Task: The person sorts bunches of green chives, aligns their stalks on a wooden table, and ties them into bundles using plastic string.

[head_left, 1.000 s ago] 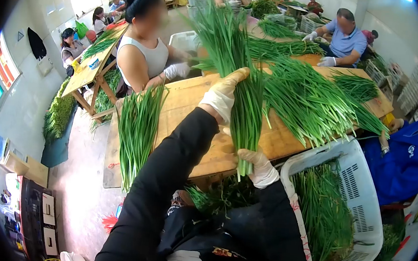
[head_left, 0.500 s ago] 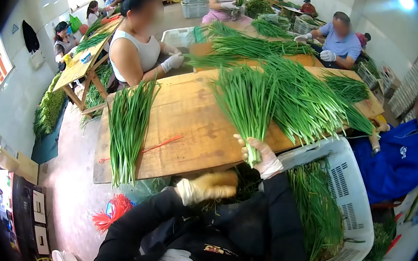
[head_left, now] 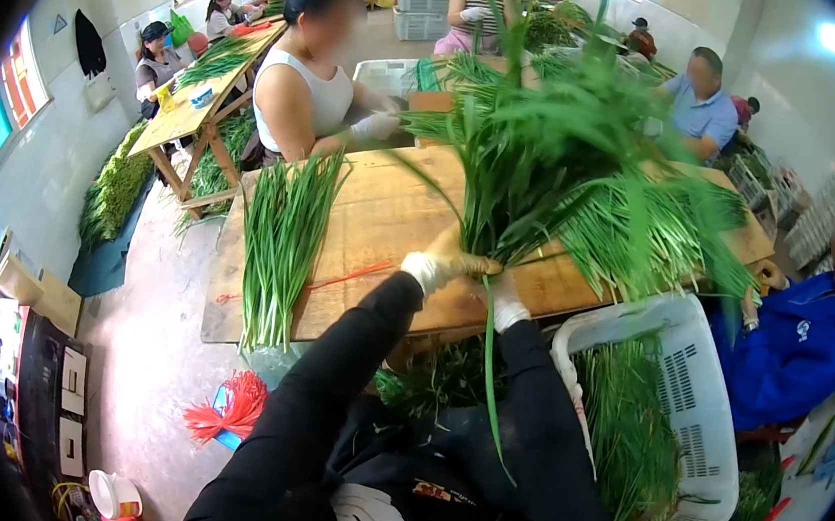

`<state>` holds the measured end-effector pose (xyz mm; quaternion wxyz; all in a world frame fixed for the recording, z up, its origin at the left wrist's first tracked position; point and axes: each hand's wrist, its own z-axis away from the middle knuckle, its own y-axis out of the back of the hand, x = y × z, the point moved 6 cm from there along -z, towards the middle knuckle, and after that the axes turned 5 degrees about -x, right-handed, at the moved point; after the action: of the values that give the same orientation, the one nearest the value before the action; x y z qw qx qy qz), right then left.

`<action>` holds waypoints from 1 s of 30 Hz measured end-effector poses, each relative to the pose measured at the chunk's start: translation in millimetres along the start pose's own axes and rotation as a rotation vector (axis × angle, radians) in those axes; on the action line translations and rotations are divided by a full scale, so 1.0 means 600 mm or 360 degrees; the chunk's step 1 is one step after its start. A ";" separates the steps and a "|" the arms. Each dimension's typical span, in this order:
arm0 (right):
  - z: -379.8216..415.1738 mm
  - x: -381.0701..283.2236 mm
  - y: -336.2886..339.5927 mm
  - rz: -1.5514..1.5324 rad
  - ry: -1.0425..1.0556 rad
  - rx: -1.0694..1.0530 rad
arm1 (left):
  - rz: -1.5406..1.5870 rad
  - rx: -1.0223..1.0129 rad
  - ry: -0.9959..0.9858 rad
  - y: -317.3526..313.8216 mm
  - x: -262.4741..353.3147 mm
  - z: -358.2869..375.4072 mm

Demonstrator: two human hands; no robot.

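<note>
Above the table's near edge I hold up a bunch of garlic chives (head_left: 505, 184), its upper leaves fanned out and blurred. Closed around the lower part of the bunch from the left is my gloved left hand (head_left: 453, 261). My right hand (head_left: 507, 301) grips it lower down, partly hidden by the leaves and the left hand. One long loose leaf (head_left: 491, 388) dangles below my hands. To the left lies another bunch of chives (head_left: 283, 248) on the wooden table (head_left: 382, 212), beside a thin red tie (head_left: 351, 274). A large chive pile (head_left: 641, 237) covers the table's right side.
A white crate (head_left: 713, 430) with chives stands by my right side. Red ties (head_left: 232, 408) lie low at my left. A person in a white top (head_left: 302, 99) works across the table; a person in blue (head_left: 782, 336) sits at the right. Other workers sit farther back.
My left hand has come up from below the table edge to the bunch. The bunch has been raised, and its leaves now spread and blur. The view has shifted slightly.
</note>
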<state>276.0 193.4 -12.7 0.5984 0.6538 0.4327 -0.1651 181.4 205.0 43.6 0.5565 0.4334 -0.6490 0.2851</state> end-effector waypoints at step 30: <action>0.243 -0.051 -0.072 -0.0208 -0.1091 -0.1830 | 0.1371 0.0103 0.0977 -0.143 -0.112 0.244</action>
<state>269.6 43.0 -51.0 0.9436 0.1141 0.2760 -0.1425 187.6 57.1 -63.2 0.5398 0.0410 -0.5663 0.6215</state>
